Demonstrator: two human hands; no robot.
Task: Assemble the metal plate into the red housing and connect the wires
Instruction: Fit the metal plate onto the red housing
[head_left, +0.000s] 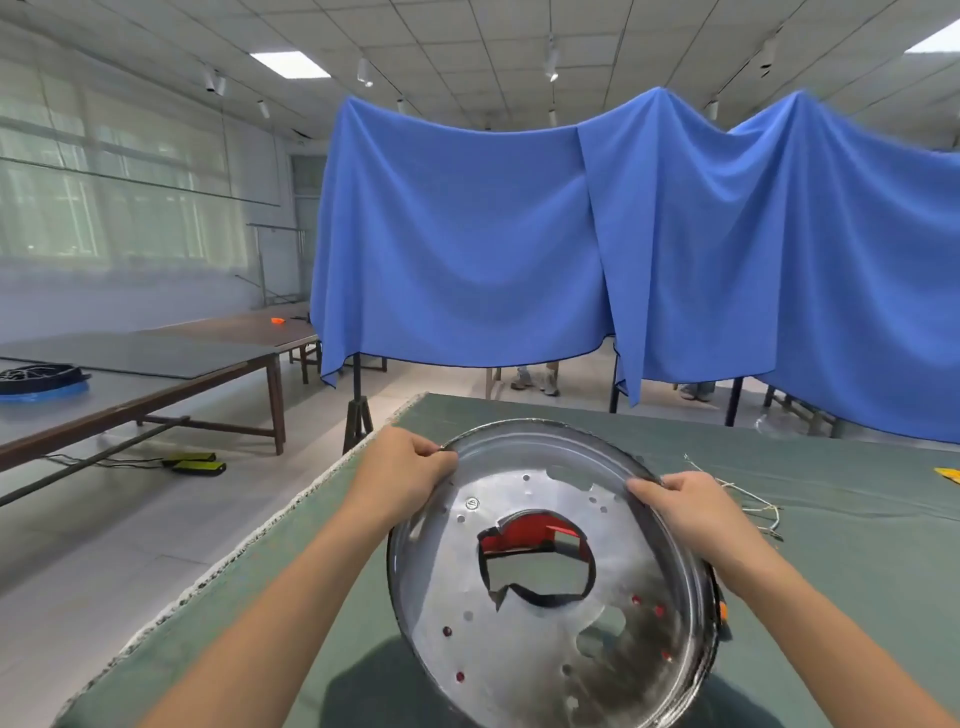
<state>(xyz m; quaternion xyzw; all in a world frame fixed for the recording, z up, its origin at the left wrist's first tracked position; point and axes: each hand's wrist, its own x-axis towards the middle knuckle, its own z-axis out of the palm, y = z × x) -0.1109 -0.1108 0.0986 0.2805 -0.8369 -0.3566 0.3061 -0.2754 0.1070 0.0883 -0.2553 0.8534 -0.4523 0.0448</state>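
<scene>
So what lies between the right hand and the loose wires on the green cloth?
In the head view, only bare green cloth lies between the right hand, which grips the metal plate by its rim, and the wires.

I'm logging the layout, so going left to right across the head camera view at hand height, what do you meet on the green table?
left hand → metal plate → right hand → loose wires → yellow object at the right edge.
</scene>
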